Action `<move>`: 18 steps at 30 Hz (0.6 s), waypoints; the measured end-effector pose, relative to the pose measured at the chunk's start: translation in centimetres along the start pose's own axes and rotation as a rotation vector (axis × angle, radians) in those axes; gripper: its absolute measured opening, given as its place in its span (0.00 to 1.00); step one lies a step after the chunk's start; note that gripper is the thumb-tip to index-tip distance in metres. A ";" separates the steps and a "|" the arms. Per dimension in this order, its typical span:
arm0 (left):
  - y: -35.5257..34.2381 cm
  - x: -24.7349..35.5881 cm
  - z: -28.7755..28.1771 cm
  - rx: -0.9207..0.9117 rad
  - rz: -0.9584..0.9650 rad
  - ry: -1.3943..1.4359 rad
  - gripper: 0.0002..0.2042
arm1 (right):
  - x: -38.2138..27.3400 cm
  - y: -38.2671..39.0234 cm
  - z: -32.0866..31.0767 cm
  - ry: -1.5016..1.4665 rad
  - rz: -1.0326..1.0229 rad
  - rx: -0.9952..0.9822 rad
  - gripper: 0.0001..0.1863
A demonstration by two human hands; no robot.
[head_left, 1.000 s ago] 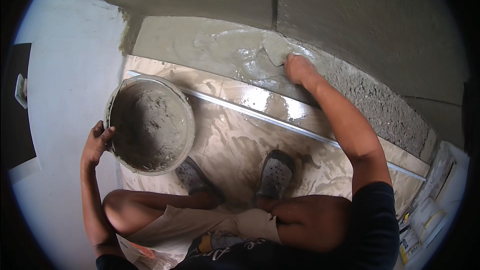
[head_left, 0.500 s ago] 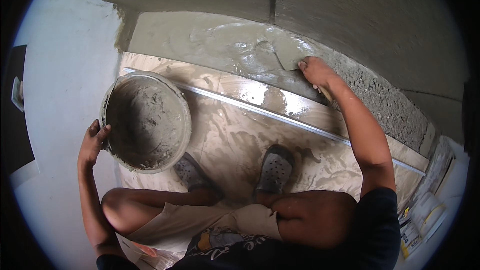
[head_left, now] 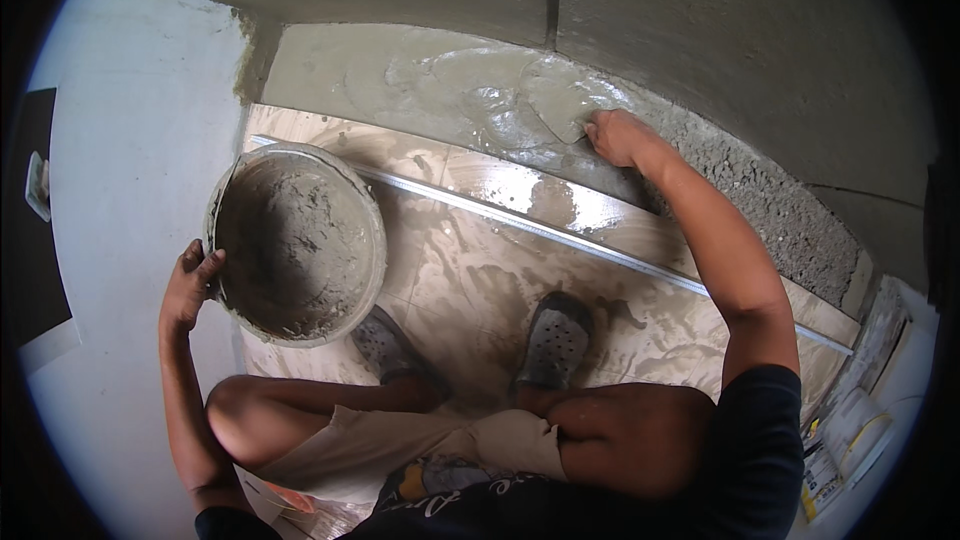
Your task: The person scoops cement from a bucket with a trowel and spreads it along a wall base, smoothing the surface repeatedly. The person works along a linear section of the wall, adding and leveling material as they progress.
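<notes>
At the left, the left hand (head_left: 185, 292) had its fingers pinched on the rim of a round bucket (head_left: 377, 245) smeared with mortar inside. Wet mortar (head_left: 400, 75) lay along the foot of the grey wall (head_left: 720, 60), with the coated trowel (head_left: 557, 105) low against it; the right hand (head_left: 628, 140) had its fingers curled closed on the trowel's mostly hidden handle. Spreading seemed the step in hand; a further stroke would call for a shallow blade angle. Rougher mortar (head_left: 780, 215) lay farther right. Pale lettering crossed the dark shirt (head_left: 620, 515); a white-and-yellow package (head_left: 822, 480), far right, bore small, slanted print.
</notes>
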State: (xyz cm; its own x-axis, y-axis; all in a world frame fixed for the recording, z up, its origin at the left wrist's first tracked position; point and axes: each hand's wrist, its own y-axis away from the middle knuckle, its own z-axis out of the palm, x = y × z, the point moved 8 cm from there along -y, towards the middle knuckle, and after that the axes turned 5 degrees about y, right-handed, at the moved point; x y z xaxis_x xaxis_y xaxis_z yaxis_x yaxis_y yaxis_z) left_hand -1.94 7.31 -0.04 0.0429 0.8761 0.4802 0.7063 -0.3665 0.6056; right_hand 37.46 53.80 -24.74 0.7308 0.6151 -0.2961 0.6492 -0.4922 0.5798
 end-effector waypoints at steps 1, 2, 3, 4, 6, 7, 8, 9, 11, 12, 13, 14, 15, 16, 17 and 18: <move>0.0 -0.1 0.0 0.001 -0.001 0.008 0.19 | 0.3 0.4 -0.1 0.039 0.018 0.064 0.22; 0.1 -0.1 0.0 0.005 -0.005 0.006 0.19 | 0.4 0.7 -0.2 0.045 0.041 0.082 0.21; 0.1 -0.2 -0.1 0.010 -0.009 0.004 0.19 | 0.4 1.1 -0.4 0.051 0.064 0.100 0.20; 0.2 -0.2 -0.1 0.015 -0.013 0.001 0.20 | 0.4 1.3 -0.6 0.056 0.087 0.119 0.19; 0.4 0.5 0.1 0.014 -0.016 -0.014 0.21 | -0.6 1.4 -1.2 -0.008 0.102 0.165 0.18; 0.4 0.8 0.2 0.015 -0.018 -0.022 0.22 | -1.3 1.4 -1.5 -0.041 0.109 0.187 0.17; 0.3 0.9 0.2 0.021 -0.010 -0.028 0.22 | -1.9 0.7 -1.5 -0.030 0.095 0.177 0.17; 0.1 0.8 0.1 0.024 -0.003 -0.038 0.23 | -2.2 -0.6 -1.1 -0.021 0.084 0.163 0.17; -0.1 0.7 0.1 0.019 0.000 -0.045 0.25 | -2.3 -2.0 -0.5 -0.027 0.088 0.142 0.18; -0.1 0.6 0.1 0.011 -0.003 -0.042 0.27 | -2.1 -2.5 -0.3 -0.042 0.103 0.135 0.18; -0.2 0.4 0.1 0.002 -0.006 -0.039 0.29 | -1.8 -2.7 0.0 -0.057 0.120 0.127 0.18; -0.3 0.0 -0.2 0.007 -0.021 -0.043 0.32 | -1.4 -2.6 0.1 -0.046 0.132 0.104 0.18; -0.5 -0.5 -0.6 0.011 -0.035 -0.047 0.35 | -0.8 -2.3 0.3 -0.035 0.145 0.081 0.18; -0.8 -1.1 -1.1 0.015 -0.049 -0.052 0.38 | -0.1 -2.0 0.4 -0.024 0.159 0.057 0.18; -1.2 -2.2 -2.1 0.053 -0.044 -0.065 0.41 | 0.7 -1.7 0.5 -0.012 0.155 0.071 0.19; -1.6 -3.2 -3.0 0.087 -0.039 -0.080 0.44 | 1.6 -1.2 0.7 -0.002 0.154 0.083 0.20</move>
State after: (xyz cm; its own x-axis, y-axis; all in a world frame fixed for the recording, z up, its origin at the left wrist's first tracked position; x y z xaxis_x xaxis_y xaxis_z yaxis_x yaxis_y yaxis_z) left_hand -5.35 4.18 -0.69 0.0680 0.9125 0.4033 0.7671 -0.3063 0.5637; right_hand 38.02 54.97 -26.44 0.8236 0.5269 -0.2100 0.5443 -0.6299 0.5540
